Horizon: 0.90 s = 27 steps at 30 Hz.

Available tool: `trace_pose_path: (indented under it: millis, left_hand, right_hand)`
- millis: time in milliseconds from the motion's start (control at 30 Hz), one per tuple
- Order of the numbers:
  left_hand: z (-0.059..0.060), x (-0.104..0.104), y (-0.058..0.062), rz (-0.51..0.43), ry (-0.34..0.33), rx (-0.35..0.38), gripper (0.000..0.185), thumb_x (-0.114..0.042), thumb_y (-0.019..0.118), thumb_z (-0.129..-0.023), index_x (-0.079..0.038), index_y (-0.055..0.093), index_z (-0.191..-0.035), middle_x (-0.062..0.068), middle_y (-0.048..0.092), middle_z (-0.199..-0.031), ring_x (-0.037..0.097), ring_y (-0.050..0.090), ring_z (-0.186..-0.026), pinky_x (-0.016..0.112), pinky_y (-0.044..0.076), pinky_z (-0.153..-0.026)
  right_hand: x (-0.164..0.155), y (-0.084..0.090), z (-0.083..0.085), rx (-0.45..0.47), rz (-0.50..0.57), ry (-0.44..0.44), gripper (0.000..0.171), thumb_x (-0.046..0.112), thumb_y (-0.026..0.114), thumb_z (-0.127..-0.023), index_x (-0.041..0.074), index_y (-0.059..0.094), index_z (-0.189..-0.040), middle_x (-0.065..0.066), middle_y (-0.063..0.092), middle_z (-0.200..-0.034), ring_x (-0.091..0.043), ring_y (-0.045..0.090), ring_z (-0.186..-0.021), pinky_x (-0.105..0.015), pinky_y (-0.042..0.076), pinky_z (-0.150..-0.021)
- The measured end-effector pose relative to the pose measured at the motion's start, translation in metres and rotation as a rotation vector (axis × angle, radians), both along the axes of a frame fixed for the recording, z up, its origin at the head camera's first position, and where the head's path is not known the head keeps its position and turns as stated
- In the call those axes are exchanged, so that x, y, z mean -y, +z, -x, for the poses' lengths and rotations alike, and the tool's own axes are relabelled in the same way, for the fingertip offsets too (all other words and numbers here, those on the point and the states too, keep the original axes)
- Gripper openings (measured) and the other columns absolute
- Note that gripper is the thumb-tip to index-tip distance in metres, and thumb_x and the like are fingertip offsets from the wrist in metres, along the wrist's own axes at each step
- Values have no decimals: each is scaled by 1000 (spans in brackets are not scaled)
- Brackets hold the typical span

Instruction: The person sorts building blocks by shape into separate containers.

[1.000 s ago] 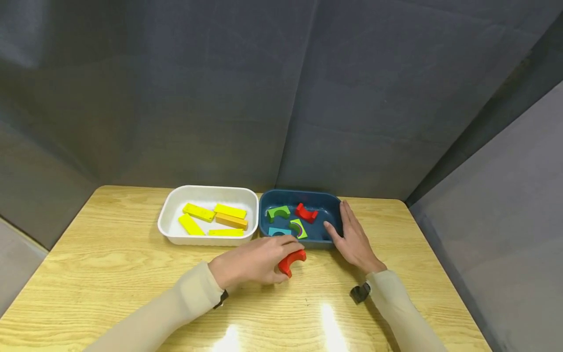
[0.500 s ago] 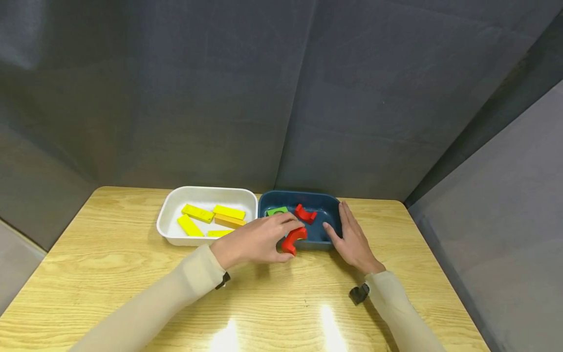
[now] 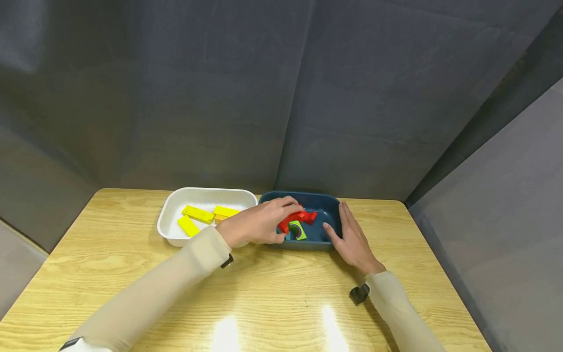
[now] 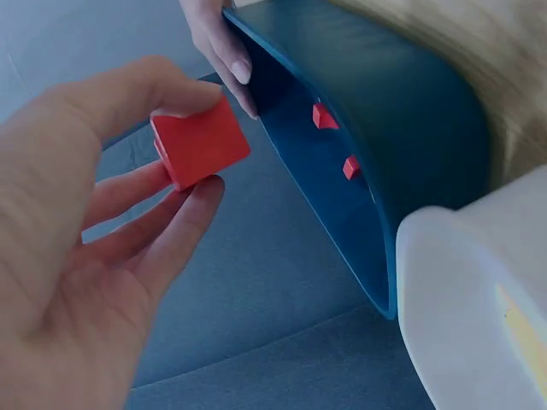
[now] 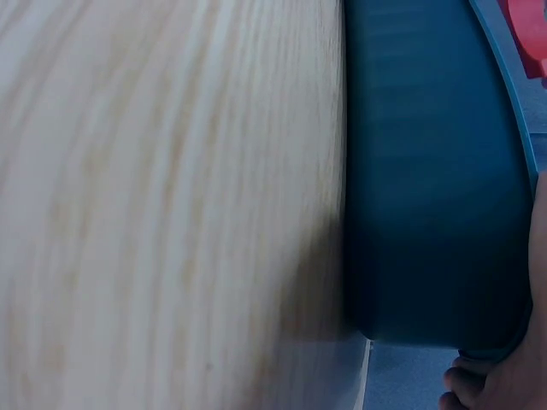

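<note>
**Red arch held over the blue tray**

The left hand (image 3: 257,226) pinches a red arch block (image 3: 292,219) between thumb and fingers, holding it just above the inside of the blue tray (image 3: 327,201). The left wrist view shows the block's square end (image 4: 200,142) clamped under the thumb, with fingertips below it. The right hand (image 3: 354,239) lies flat, fingers straight, against the tray's right wall, bracing it on the wooden table (image 3: 281,293).

Inside the tray lie a second red arch (image 3: 310,216) and a green arch (image 3: 298,231); others may be hidden by the hand. The white tray (image 3: 169,222) just beside it holds yellow bars (image 3: 199,214).

The step in hand looks like the placing stage. The next move probably calls for lowering the block to a bare spot on the tray floor, then parting the fingers.
</note>
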<state>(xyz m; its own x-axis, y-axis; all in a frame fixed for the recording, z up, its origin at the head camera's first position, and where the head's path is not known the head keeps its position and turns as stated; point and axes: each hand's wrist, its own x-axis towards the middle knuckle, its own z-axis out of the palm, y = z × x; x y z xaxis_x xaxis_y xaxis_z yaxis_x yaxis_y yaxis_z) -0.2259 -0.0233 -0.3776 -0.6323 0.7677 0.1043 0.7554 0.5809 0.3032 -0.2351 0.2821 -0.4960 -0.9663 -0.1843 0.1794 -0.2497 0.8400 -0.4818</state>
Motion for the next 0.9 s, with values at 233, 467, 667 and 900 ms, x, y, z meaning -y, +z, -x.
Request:
trace_pose_path:
  millis: [233, 467, 667, 900]
  left_hand:
    - [14, -5, 1, 45, 2, 20, 69, -17, 83, -94, -10, 55, -156, 8, 52, -155, 26, 59, -130, 37, 57, -108]
    - [23, -21, -3, 59, 4, 21, 70, -19, 83, -94, -8, 53, -156, 9, 53, -155, 24, 62, -125, 34, 58, -105]
    - [28, -39, -9, 70, 30, 48, 72, -21, 82, -95, -7, 51, -158, 10, 53, -155, 22, 64, -119, 29, 58, -101]
    - [33, -57, -18, 81, 54, 56, 73, -20, 82, -95, -6, 50, -158, 10, 54, -154, 20, 64, -115, 26, 58, -98]
  right_hand:
    - [1, -1, 2, 5, -16, -3, 93, 61, 46, -110, 1, 10, -171, -18, 5, -180, -45, 16, -163, -65, 18, -130]
    - [2, -1, 2, 1, -3, 4, 90, 60, 43, -111, 1, 11, -171, -17, 5, -180, -44, 16, -163, -64, 19, -130]
    - [1, -2, 1, -27, 23, 31, 79, 49, 37, -116, -2, 13, -170, -20, 7, -179, -45, 16, -163, -65, 19, -129]
    - [0, -1, 1, -36, 46, 52, 70, 39, 32, -118, -4, 13, -170, -21, 7, -179, -44, 14, -164, -66, 18, -129]
